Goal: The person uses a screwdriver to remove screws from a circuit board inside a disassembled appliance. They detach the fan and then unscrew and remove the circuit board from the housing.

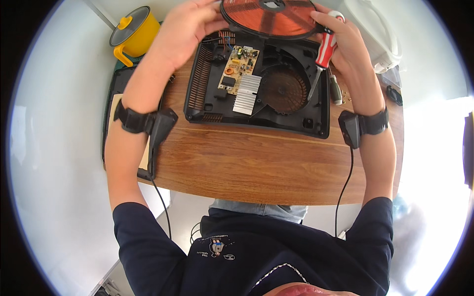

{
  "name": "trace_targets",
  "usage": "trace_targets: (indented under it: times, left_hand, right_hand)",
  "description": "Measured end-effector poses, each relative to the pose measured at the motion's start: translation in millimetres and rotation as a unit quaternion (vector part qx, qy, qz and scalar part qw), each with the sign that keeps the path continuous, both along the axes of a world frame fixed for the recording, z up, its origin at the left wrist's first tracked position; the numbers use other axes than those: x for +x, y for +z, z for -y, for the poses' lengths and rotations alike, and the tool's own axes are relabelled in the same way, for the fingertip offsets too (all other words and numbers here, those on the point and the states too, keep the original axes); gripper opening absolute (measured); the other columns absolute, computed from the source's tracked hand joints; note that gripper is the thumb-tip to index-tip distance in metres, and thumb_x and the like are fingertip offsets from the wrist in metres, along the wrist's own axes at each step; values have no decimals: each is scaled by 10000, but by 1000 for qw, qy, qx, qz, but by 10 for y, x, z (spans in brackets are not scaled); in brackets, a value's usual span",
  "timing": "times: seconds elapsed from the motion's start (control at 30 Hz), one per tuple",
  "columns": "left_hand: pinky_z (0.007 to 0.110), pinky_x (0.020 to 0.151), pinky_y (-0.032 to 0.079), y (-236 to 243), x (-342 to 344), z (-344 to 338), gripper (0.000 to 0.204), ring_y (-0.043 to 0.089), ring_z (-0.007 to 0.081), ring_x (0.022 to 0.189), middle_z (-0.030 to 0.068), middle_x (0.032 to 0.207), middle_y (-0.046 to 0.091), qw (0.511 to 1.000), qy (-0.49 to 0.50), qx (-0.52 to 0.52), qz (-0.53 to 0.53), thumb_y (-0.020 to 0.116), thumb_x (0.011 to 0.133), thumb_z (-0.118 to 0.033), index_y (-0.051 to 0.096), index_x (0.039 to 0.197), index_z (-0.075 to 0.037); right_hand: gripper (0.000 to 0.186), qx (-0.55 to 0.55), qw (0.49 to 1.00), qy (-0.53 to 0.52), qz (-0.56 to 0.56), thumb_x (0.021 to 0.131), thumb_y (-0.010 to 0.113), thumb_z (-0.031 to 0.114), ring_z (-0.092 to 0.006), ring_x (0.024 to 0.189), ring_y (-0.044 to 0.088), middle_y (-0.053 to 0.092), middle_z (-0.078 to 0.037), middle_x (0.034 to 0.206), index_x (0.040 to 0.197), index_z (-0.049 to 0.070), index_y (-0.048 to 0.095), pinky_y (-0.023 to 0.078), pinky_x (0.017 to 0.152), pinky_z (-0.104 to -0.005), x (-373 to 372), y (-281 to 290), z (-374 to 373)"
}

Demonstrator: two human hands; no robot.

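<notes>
My left hand (197,22) has its fingers at the left edge of a round copper coil (291,17) on a black holder, raised above an opened black appliance housing (200,113). My right hand (345,39) grips the coil's right side and also holds a red and white screwdriver (327,49), its shaft pointing down over the housing. Inside the housing sit a circuit board (234,64) with wires, a silver finned heat sink (247,96) and a round grille (281,91). Both forearms wear black strapped devices with cables.
A wooden table (256,167) carries a yellow lidded pot (136,37) at back left and a black board with a pale panel (116,113) on the left. A white appliance (375,34), grey-green screwdriver (337,93), small screws (345,98) and black object (394,95) are at right.
</notes>
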State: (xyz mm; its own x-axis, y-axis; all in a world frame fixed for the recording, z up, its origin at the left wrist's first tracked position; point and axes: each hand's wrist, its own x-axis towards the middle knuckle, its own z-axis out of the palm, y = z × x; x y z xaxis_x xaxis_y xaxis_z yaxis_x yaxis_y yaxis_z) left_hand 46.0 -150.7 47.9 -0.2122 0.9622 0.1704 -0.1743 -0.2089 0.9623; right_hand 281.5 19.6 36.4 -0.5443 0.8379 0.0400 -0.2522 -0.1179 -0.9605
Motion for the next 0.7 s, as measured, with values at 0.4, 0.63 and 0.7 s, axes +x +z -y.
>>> trace_targets:
  times: [0.4, 0.63, 0.7]
  left_hand:
    - [375, 828, 584, -25, -1170, -113, 291, 710, 218, 968, 79, 1128, 740, 975, 193, -104, -40, 691, 987, -193, 682, 1216, -13]
    - [344, 890, 597, -532, -1569, 171, 270, 709, 196, 1001, 96, 1152, 720, 949, 299, -99, -10, 656, 1012, -98, 646, 1251, 26]
    - [358, 870, 598, -676, -1611, 196, 280, 710, 229, 982, 135, 1138, 714, 938, 330, -99, 29, 640, 1015, -81, 636, 1254, 66]
  right_hand:
    - [126, 73, 986, 135, 69, 932, 679, 56, -231, 649, 697, 720, -153, 889, 987, -56, 696, 610, 561, -343, -1014, 325, -221]
    - [178, 27, 959, 194, 205, 914, 725, 129, -225, 605, 688, 719, -137, 800, 945, -45, 703, 571, 502, -333, -1460, 171, -129]
    - [198, 17, 957, 205, 207, 922, 718, 138, -234, 635, 710, 724, -149, 812, 969, -52, 691, 577, 495, -322, -1565, 108, -46]
